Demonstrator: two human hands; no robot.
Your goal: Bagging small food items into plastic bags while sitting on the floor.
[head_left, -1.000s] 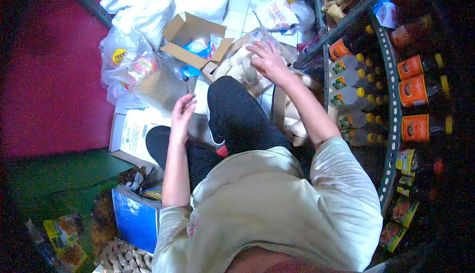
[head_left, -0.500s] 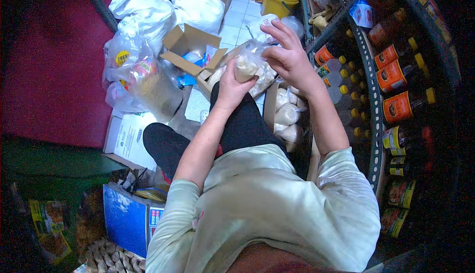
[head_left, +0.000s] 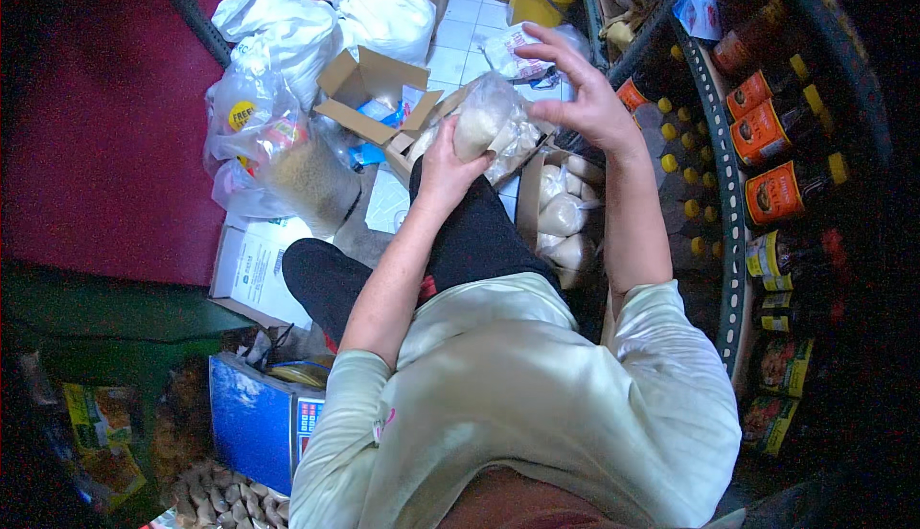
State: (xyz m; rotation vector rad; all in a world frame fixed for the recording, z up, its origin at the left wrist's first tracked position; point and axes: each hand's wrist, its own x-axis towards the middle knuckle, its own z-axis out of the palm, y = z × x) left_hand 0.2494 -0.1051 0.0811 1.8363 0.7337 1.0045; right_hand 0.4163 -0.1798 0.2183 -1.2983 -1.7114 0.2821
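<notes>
Head view: the person's left hand point(head_left: 447, 172) is grasping a clear plastic bag of whitish grains point(head_left: 480, 125), thumb and fingers wrapping its lower part. This bag is hovering just beyond a raised, black-clad knee point(head_left: 467, 227). The right hand point(head_left: 599, 107) is holding nothing; it is hanging in the air to the right of the bag, fingers spreading and curving, apart from the plastic.

Nearby, a cardboard box point(head_left: 528, 194) is standing right of the knee, with similar filled bags point(head_left: 563, 213) crowding inside. An open-flapped carton point(head_left: 342, 77) is lying ahead, left of the held bag. A blue scale point(head_left: 251, 414) is standing at lower left. Yellow-capped bottles point(head_left: 774, 195) are lining the right-hand shelving.
</notes>
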